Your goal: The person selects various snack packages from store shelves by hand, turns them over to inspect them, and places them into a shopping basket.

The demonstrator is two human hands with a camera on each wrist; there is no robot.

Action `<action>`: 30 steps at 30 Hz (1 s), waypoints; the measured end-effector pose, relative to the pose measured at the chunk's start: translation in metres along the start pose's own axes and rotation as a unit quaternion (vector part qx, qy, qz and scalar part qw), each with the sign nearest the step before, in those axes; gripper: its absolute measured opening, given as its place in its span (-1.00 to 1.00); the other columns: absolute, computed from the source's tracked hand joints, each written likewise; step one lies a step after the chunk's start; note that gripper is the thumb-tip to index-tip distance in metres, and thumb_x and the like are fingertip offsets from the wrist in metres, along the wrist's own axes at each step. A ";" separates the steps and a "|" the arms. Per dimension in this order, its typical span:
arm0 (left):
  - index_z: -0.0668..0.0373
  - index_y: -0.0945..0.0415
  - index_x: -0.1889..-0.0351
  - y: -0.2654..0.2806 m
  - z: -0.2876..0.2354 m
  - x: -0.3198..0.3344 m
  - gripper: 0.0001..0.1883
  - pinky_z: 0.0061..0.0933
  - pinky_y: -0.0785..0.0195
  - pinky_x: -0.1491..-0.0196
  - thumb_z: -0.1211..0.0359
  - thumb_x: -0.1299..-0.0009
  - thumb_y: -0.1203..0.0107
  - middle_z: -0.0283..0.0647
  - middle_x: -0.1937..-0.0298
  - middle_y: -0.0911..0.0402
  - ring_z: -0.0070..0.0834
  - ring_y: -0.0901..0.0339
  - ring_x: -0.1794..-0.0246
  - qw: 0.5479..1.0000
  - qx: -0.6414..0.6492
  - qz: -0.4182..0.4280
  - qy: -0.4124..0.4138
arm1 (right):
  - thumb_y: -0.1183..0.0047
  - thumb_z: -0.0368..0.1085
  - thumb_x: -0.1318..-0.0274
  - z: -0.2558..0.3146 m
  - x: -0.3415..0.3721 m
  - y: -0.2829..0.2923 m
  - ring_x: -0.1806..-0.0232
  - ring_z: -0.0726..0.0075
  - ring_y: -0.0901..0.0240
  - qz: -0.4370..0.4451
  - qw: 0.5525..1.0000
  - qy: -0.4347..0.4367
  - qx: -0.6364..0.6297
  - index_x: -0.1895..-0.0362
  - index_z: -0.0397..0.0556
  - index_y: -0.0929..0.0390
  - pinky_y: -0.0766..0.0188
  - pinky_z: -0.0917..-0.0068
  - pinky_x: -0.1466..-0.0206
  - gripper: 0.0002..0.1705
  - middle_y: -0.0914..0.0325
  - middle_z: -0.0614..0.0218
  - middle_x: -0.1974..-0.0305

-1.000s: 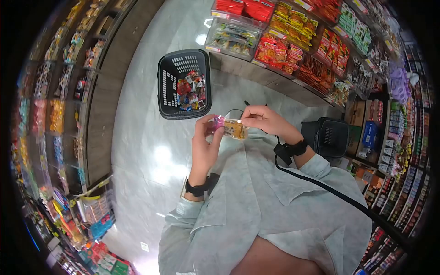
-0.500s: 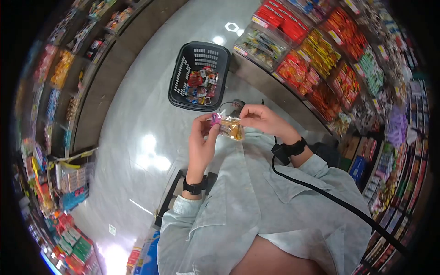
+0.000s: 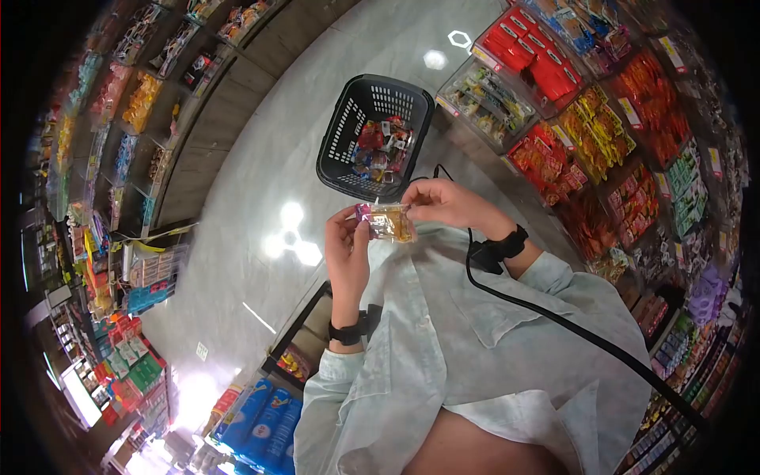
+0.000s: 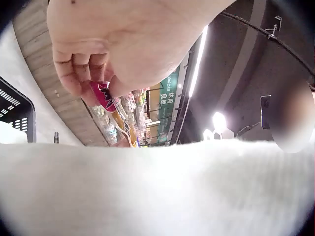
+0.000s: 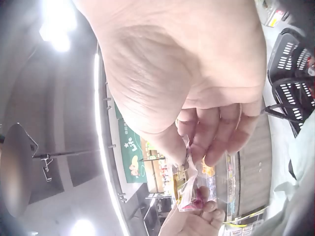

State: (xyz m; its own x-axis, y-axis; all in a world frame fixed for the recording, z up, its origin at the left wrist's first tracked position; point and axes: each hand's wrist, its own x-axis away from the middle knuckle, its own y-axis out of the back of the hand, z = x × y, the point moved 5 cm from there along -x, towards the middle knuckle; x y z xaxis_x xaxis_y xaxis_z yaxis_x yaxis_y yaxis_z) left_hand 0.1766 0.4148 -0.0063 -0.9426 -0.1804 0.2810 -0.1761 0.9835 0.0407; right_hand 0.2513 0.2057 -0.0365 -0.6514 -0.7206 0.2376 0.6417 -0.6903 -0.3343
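A small glossy snack packet (image 3: 388, 224), purple at one end and clear over something yellow-brown, is held in front of the shirt. My left hand (image 3: 346, 257) pinches its purple end between thumb and fingers. At the opposite end, my right hand (image 3: 453, 207) grips the wrapper's edge. The left wrist view shows the purple end (image 4: 104, 96) under the thumb. In the right wrist view the crinkled wrapper (image 5: 189, 189) stretches from the right fingertips down to the left hand. Just beyond the hands, a black basket (image 3: 326, 158) on the floor contains several small colourful packets.
Bins of red, yellow and green snack packs (image 3: 546, 59) line the right side. Shelves of sweets (image 3: 142, 103) stand at left. Large blue packs (image 3: 257, 423) sit at lower left. A black cable (image 3: 570, 332) runs from the right wrist across the shirt.
The head view has turned, so the basket and shelves appear farther right and the blue packs have come into view. Both hands keep hold of the packet, which now shows more glare.
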 end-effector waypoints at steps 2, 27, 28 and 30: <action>0.37 -0.39 -0.36 -0.016 -0.006 -0.007 -0.65 -0.51 -0.53 -0.02 0.48 -0.67 -0.05 -0.17 -0.02 -0.67 -0.59 -0.61 0.08 1.000 -0.008 -0.004 0.004 | -0.21 -0.41 -0.42 0.000 0.001 0.018 0.00 0.62 -0.56 -0.002 1.000 0.004 -0.007 -0.07 -0.19 -0.60 -0.50 0.52 -0.12 -0.78 -0.69 0.42 0.04; 0.32 -0.15 -0.52 -0.039 -0.021 -0.079 -0.40 -0.44 -0.55 -0.07 0.49 -0.58 -0.14 0.01 -0.19 -0.61 -0.46 -0.65 0.04 0.999 0.027 0.000 0.018 | -0.19 -0.46 -0.41 0.039 -0.015 0.071 -0.48 0.21 -0.38 -0.121 0.988 0.048 -0.086 -0.39 -0.13 -0.38 -0.39 0.29 -0.50 -0.47 -0.34 0.11 -0.47; 0.31 -0.14 -0.53 -0.033 -0.026 -0.085 -0.39 -0.44 -0.54 -0.07 0.49 -0.57 -0.14 0.01 -0.21 -0.61 -0.46 -0.64 0.04 0.999 0.034 0.008 0.010 | -0.19 -0.47 -0.40 0.041 -0.020 0.065 -0.51 0.17 -0.36 -0.124 0.986 0.061 -0.092 -0.40 -0.13 -0.37 -0.39 0.26 -0.51 -0.46 -0.31 0.11 -0.49; 0.29 -0.12 -0.55 -0.016 -0.031 -0.097 -0.37 -0.44 -0.52 -0.10 0.48 -0.57 -0.14 0.01 -0.28 -0.57 -0.48 -0.62 0.02 0.999 0.034 0.036 -0.005 | -0.19 -0.49 -0.39 0.048 -0.031 0.054 -0.56 0.08 -0.31 -0.129 0.983 0.089 -0.101 -0.42 -0.14 -0.35 -0.37 0.21 -0.54 -0.43 -0.25 0.10 -0.55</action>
State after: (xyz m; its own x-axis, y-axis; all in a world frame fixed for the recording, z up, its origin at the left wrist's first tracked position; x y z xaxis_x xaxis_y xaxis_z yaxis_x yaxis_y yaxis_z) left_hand 0.2798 0.4167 -0.0048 -0.9563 -0.1093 0.2712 -0.1258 0.9911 -0.0443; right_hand 0.3256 0.1873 -0.0186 -0.8532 -0.4889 0.1815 0.3646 -0.8081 -0.4627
